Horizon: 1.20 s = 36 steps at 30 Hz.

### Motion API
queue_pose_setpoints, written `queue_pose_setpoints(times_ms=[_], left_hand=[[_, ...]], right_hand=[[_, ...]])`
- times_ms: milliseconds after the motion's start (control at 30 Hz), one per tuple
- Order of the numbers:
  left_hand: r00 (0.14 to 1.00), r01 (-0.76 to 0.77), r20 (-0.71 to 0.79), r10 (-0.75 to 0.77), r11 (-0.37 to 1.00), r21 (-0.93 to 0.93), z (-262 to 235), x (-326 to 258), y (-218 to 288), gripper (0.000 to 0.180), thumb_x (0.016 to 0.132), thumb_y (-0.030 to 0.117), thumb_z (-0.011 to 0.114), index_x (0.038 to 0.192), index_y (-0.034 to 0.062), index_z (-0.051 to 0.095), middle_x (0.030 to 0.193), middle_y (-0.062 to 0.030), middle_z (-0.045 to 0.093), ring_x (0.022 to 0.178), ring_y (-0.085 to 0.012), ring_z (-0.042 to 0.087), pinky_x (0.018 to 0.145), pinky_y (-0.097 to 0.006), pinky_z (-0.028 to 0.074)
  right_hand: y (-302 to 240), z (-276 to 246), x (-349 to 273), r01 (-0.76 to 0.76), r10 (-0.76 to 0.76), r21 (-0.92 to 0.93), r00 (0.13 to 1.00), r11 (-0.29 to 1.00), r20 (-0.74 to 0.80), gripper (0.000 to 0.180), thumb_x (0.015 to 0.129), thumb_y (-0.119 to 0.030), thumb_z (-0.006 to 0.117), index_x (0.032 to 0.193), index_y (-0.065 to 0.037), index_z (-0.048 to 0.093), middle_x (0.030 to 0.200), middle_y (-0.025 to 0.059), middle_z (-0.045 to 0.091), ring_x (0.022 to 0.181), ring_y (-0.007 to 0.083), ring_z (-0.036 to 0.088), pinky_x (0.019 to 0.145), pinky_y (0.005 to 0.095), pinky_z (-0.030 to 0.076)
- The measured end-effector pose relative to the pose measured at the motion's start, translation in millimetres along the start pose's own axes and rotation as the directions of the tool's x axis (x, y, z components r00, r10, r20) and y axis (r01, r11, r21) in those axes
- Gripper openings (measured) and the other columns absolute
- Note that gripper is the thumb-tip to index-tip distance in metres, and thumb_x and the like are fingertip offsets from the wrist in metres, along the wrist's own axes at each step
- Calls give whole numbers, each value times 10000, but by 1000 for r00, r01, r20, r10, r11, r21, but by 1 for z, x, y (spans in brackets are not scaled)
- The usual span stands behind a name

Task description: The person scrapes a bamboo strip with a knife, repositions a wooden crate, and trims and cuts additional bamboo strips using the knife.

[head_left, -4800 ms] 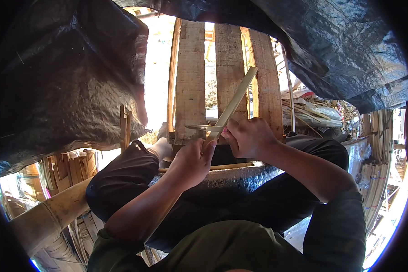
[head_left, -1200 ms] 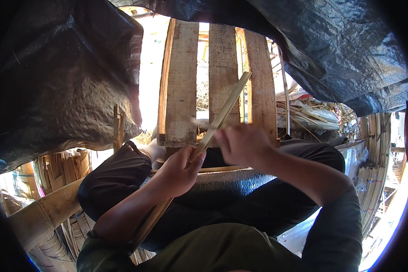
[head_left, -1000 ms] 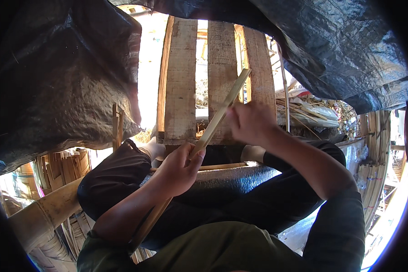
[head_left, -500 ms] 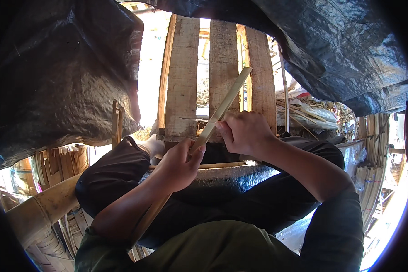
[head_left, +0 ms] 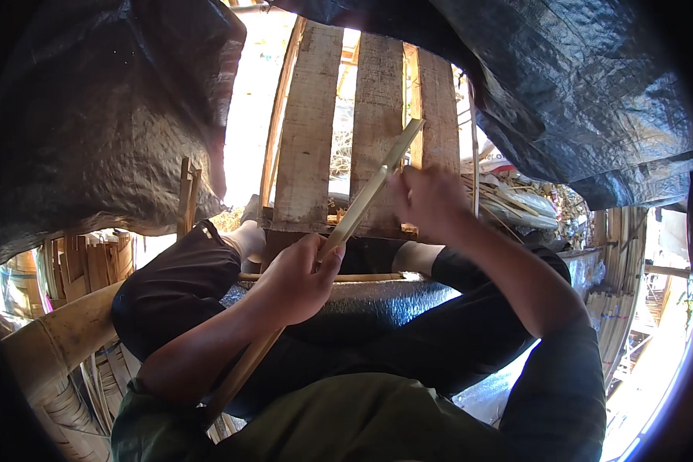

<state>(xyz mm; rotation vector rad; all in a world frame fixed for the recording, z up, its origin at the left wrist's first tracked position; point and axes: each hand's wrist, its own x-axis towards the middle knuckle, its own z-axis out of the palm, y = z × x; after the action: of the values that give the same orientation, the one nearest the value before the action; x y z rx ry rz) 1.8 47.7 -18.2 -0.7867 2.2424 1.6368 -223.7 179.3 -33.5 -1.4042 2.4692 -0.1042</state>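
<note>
Two bare hands: The pale strip (head_left: pixel 362 204) is gripped near the frame's centre by the left hand (head_left: pixel 294 281), pinched between thumb and curled fingers. The right hand (head_left: pixel 436 202) is caught in a blur, fingers bent, beside the strip's upper part; whether anything is held in it cannot be told.

Pale strip: A long, flat length, apparently bamboo, is slanted from upper centre, against wooden slats (head_left: pixel 377 85), toward the lower left, where its tail is seen below the left wrist.

Strip's handling: Light weight and a stiff but springy length are to be expected; smooth faces could be found slippery, and thin edges could be prone to splintering.

Strip's best hold: A firm pinch across the flat faces, at mid-length, would be advised, with fingers kept off the edges.

Dark sheeting: Folds are draped across the upper left (head_left: pixel 92 123) and the upper right.

Bamboo pole: A thick pole (head_left: pixel 61 343) is seen at lower left, and stacked slivers (head_left: pixel 614 323) are shown at right.
</note>
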Motion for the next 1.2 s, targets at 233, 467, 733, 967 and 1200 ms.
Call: queue_pose_setpoints(times_ms=[233, 467, 733, 967, 1200], left_hand=[[999, 21, 32, -21, 1000, 1, -2, -2, 1, 391, 1034, 366, 510, 1046, -21, 563, 714, -67, 577, 643, -120, 569, 593, -329, 453], [991, 86, 108, -74, 990, -108, -5, -1, 4, 384, 1040, 373, 504, 1065, -7, 559, 683, -10, 542, 560, -60, 517, 515, -260, 414], [998, -3, 57, 8, 997, -81, 2, 0, -11, 389, 1036, 393, 506, 1050, 7, 555, 633, 6, 513, 504, -58, 489, 454, -256, 382], [974, 194, 142, -177, 974, -116, -9, 0, 10, 418, 1023, 379, 515, 937, -26, 576, 691, -104, 595, 637, -172, 598, 597, -365, 461], [980, 172, 125, -155, 976, -135, -7, -3, 14, 422, 1025, 386, 510, 923, -19, 570, 675, -95, 581, 623, -168, 591, 584, -365, 456]], right_hand=[[-36, -9, -16, -35, 24, 97, 994, 995, 111, 447, 995, -361, 480, 757, -22, 648, 637, 191, 634, 650, 392, 678, 651, 522, 541], [14, -10, 16, -228, 230, 43, 972, 973, -41, 501, 1007, -384, 478, 703, -26, 651, 610, 190, 633, 581, 365, 673, 617, 504, 553], [-26, -6, -13, -60, 50, 115, 995, 992, 83, 492, 1021, -389, 401, 809, -14, 640, 628, 171, 648, 575, 362, 670, 643, 489, 570], [-34, -17, -7, -227, 189, 198, 963, 954, 192, 464, 995, -374, 453, 793, -23, 678, 653, 186, 664, 634, 377, 689, 660, 493, 572], [9, -6, 12, -128, 129, 89, 992, 988, -2, 485, 990, -386, 461, 789, -13, 695, 666, 211, 666, 654, 382, 694, 674, 498, 569]])
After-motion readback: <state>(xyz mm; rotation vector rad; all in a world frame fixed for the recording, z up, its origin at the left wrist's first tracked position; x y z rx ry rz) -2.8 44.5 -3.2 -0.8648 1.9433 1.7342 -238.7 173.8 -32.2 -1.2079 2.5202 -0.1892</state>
